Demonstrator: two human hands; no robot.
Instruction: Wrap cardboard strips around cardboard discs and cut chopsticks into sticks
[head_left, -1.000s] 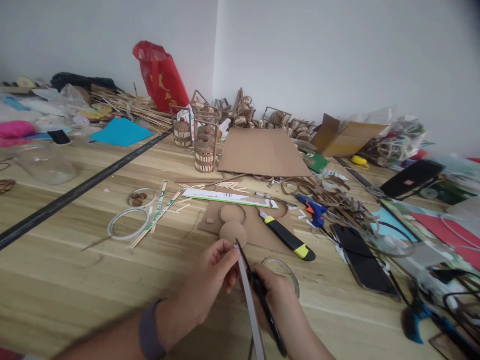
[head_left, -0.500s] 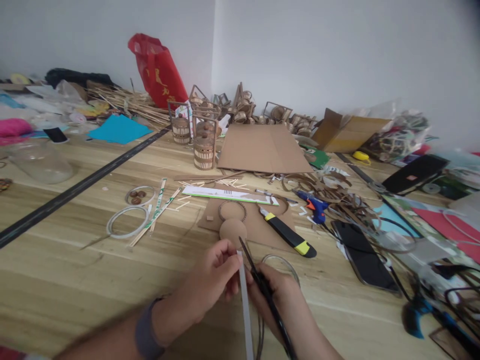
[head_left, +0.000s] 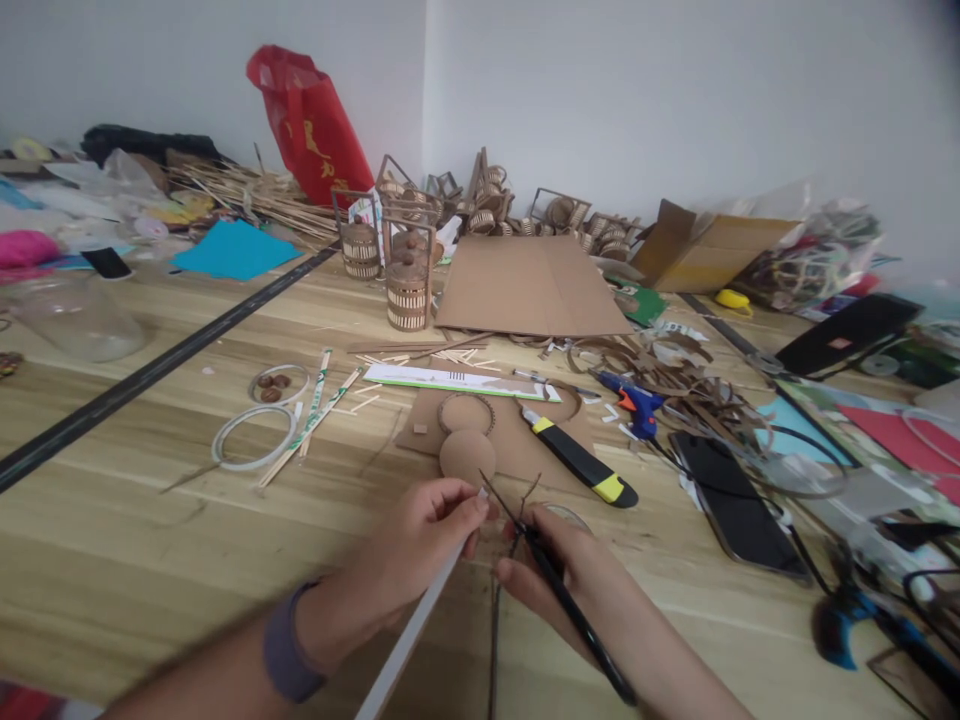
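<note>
Low in the view, over the wooden table (head_left: 187, 560), the left hand (head_left: 416, 545) pinches one end of a white strip (head_left: 411, 640) between thumb and fingertips, while the strip slants down past the lower edge. The right hand (head_left: 592, 580) curls loosely around black scissors (head_left: 577, 612), its blades parted and crossed, one tip just beside the pinched end. The hands are close together but apart; whether a blade touches the strip, I cannot tell.

The strip looks light, thin and bendy, likely to sag or twist if held far from its tip; a pinch near the end steadies it. The scissors seem stiff and a little heavier, best held by the handles, the points kept off the fingers.

Just beyond the left fingertips lies a cardboard disc (head_left: 468, 456), with a toothed ring (head_left: 493, 418) behind it. To the right rests a knife (head_left: 574, 452), then the glue gun (head_left: 641, 412) and phone (head_left: 739, 505); to the left, paper-wrapped sticks (head_left: 322, 410) and a white coil (head_left: 217, 445). Farther back stand small baskets (head_left: 407, 300).
</note>
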